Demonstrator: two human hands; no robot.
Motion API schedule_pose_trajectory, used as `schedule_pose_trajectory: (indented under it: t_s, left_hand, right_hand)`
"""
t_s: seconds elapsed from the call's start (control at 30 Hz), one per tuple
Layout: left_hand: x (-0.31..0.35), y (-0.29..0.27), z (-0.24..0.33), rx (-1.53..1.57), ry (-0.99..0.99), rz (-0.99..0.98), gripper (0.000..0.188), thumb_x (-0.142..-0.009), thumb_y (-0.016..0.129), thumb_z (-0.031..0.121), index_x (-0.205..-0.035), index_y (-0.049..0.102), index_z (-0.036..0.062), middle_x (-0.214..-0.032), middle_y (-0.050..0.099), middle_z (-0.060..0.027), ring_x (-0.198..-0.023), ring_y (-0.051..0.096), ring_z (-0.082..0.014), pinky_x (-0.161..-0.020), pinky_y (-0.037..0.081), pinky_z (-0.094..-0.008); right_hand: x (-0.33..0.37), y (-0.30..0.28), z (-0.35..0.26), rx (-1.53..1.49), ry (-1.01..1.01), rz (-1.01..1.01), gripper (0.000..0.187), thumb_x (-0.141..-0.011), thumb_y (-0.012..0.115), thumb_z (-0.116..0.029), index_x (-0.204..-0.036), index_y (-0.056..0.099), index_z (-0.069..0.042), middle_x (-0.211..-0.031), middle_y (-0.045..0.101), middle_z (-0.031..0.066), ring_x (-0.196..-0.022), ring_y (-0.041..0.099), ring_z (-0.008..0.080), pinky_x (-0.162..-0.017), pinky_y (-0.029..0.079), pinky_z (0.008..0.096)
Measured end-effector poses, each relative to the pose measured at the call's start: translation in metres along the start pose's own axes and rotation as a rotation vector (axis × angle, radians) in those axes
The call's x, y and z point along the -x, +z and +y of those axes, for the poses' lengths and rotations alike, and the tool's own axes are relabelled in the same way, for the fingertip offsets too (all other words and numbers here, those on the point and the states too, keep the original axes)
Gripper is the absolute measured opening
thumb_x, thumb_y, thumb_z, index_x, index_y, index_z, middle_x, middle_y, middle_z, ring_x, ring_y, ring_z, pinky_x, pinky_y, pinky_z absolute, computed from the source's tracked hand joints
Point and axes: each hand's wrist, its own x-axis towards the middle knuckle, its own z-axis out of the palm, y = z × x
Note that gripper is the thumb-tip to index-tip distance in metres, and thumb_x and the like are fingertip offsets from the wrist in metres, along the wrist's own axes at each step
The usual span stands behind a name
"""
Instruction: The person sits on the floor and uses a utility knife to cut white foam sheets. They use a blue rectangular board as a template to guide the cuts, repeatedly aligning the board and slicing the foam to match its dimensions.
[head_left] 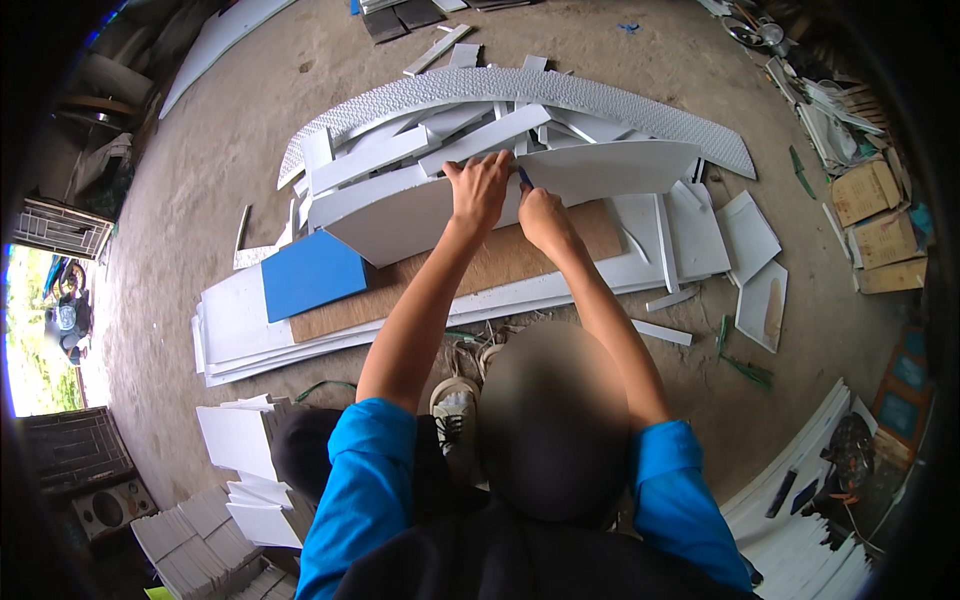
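A long white board (390, 225) stands tilted on its edge in front of me. My left hand (478, 192) rests on its upper edge, fingers hooked over and gripping it. Just to the right, my right hand (548, 218) is closed around a slim blue tool (524, 178) that looks like a utility knife. Its tip meets the board's upper edge, and its blade is hidden. Beneath the board lie a brown wooden plank (590, 238) and a blue panel (315, 277), on top of stacked white sheets (235, 340).
Behind the board are a heap of white strips (370, 160) and a curved textured white panel (600, 88). Offcuts (762, 305) lie at the right. Cardboard boxes (868, 195) stand far right; white panel stacks (240, 440) are at lower left. Another person's head is close below my hands.
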Motion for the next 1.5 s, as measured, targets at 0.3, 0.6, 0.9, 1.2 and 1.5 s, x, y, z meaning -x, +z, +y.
schedule_pose_trajectory:
  t_s: [0.3,0.6,0.9,1.2,1.5]
  left_hand:
    - [-0.001,-0.002,-0.008,0.021,0.028,-0.003,0.018,-0.085,0.047,0.017,-0.102,0.049,0.0118,-0.091,0.06,-0.0029,-0.084,0.058,-0.0209,-0.07,0.026,-0.0499]
    - [-0.01,-0.015,0.008,0.115,-0.03,-0.041,0.021,-0.082,0.052,0.027,-0.096,0.053,0.012,-0.089,0.061,-0.0028,-0.073,0.061,-0.0234,-0.07,0.034,-0.0457]
    - [-0.024,0.001,-0.013,0.11,0.038,0.009,0.027,-0.078,0.057,0.034,-0.096,0.056,0.0131,-0.08,0.063,-0.0066,-0.066,0.061,-0.0275,-0.053,0.047,-0.0389]
    - [-0.035,0.006,-0.02,0.062,-0.02,-0.122,0.036,-0.07,0.062,0.044,-0.089,0.06,0.0133,-0.066,0.062,-0.009,-0.063,0.061,-0.0273,-0.053,0.047,-0.0386]
    - [-0.042,0.0,-0.025,0.156,-0.078,-0.14,0.039,-0.076,0.055,0.046,-0.097,0.056,0.0125,-0.065,0.062,-0.0122,-0.062,0.061,-0.0297,-0.055,0.046,-0.0392]
  right_hand:
    - [0.025,-0.003,-0.006,-0.018,0.079,-0.021,0.037,-0.089,0.035,-0.021,-0.08,0.056,0.008,-0.078,0.057,0.0312,-0.08,0.057,0.0433,-0.072,0.046,0.0471]
    - [-0.005,0.008,0.011,0.027,0.013,-0.072,0.039,-0.09,0.034,-0.022,-0.079,0.058,0.007,-0.084,0.058,0.0288,-0.083,0.057,0.0404,-0.074,0.046,0.0455]
    - [0.024,0.044,0.045,0.16,0.155,-0.159,0.045,-0.091,0.031,-0.031,-0.081,0.058,0.003,-0.08,0.06,0.0243,-0.078,0.06,0.0384,-0.069,0.049,0.0436]
    - [0.022,0.073,0.078,0.142,0.201,-0.102,0.045,-0.091,0.032,-0.034,-0.079,0.056,0.003,-0.077,0.059,0.0264,-0.076,0.058,0.0412,-0.068,0.048,0.047]
    - [0.014,0.088,0.083,0.129,0.183,-0.116,0.041,-0.091,0.033,-0.032,-0.084,0.054,0.003,-0.077,0.059,0.025,-0.079,0.059,0.0392,-0.067,0.049,0.0444]
